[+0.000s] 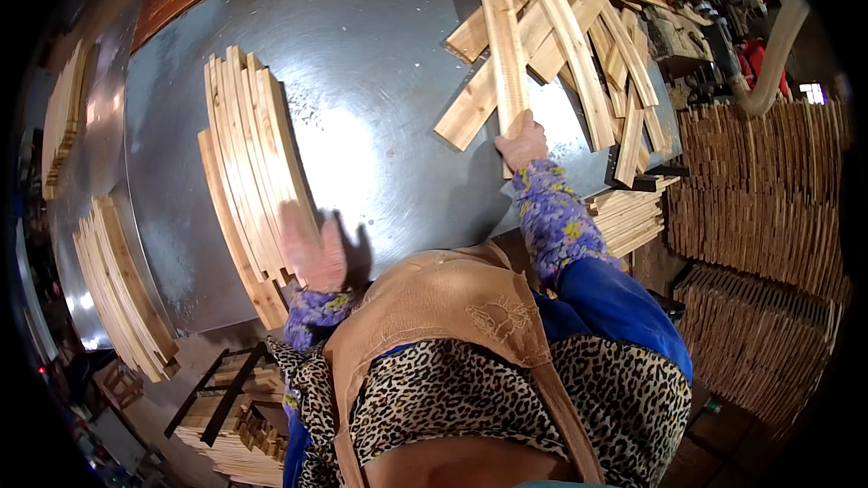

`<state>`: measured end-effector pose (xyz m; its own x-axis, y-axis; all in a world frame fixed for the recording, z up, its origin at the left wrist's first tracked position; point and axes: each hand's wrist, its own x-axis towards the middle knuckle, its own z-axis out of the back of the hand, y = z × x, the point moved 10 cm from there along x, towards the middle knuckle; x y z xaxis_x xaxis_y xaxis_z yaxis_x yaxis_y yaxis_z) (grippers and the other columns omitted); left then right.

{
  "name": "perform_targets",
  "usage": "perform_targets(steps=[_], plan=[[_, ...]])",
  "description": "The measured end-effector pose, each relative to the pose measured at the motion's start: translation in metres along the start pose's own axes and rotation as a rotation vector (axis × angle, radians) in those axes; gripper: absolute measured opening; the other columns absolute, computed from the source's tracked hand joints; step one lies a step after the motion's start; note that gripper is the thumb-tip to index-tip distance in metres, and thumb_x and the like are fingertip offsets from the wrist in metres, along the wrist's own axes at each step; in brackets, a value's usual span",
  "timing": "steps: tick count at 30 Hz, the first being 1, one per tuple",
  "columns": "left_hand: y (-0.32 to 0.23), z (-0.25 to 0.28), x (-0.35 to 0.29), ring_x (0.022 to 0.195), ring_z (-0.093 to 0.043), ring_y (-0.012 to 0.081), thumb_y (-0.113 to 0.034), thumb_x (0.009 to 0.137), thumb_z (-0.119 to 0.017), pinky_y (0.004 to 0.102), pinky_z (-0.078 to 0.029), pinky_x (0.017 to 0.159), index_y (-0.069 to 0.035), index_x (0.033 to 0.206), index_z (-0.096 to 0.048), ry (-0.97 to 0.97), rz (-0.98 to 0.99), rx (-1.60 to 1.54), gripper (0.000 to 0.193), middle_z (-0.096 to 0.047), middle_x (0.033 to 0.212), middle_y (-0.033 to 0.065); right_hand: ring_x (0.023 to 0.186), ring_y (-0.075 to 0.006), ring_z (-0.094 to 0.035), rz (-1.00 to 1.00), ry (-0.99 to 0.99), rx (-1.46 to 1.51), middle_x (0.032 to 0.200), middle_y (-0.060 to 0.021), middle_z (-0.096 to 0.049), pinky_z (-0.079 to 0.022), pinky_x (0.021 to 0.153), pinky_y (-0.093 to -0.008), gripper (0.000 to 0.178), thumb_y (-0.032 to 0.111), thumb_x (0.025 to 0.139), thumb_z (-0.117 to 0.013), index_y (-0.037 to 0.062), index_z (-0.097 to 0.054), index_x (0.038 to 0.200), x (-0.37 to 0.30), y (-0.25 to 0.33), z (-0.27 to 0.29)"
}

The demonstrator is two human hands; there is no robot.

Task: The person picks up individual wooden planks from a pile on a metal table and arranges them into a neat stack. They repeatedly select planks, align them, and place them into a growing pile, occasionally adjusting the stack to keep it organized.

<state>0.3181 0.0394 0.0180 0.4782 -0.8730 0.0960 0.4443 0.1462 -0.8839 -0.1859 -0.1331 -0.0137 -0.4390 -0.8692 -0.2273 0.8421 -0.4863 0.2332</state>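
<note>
My right hand (523, 142) is closed round the near end of a pale wooden board (504, 54), which points away from me over a loose pile of boards. Fingers apart, my left hand (312, 248) is held at the near right side of a neat row of wooden strips (250, 158); it grips nothing, and its fingers are slightly blurred. Beneath both lies a shiny metal tabletop (380, 81). The loose boards (570, 54) lie crossed at various angles at the far right of the table.
More stacked strips (122, 289) stand at the left, with another bundle (63, 117) farther off. Tall stacks of wooden slats (759, 190) rise on the right. Below the table's near edge are strips on a black-barred rack (231, 434) and another pile (628, 217).
</note>
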Motion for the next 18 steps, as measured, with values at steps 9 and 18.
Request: perform_targets(steps=[9,18], plan=[[0.011,-0.223,0.002,0.090,-0.074,0.0244,-0.038,0.095,-0.078,0.0403,-0.060,0.084,0.009,0.124,-0.074,0.826,0.675,-0.332,0.056,-0.079,0.105,0.0173,0.144,-0.0322,-0.059,0.508,0.555,0.648,0.154,-0.0172,-0.065,-0.045,0.122,-0.0420,0.072,0.049,0.103,-0.072,0.0085,-0.057,0.160,-0.052,0.063,-0.061],[0.008,-0.040,-0.059,0.095,-0.073,0.0339,-0.034,0.095,-0.080,0.0522,-0.060,0.085,-0.003,0.117,-0.076,-0.106,0.184,0.512,0.038,-0.074,0.118,0.0277,0.154,-0.0410,-0.047,0.121,-0.012,-0.313,0.170,-0.0208,-0.042,-0.047,0.122,-0.0487,0.087,0.034,0.088,-0.075,0.0139,-0.037,0.163,0.195,-0.099,0.098]])
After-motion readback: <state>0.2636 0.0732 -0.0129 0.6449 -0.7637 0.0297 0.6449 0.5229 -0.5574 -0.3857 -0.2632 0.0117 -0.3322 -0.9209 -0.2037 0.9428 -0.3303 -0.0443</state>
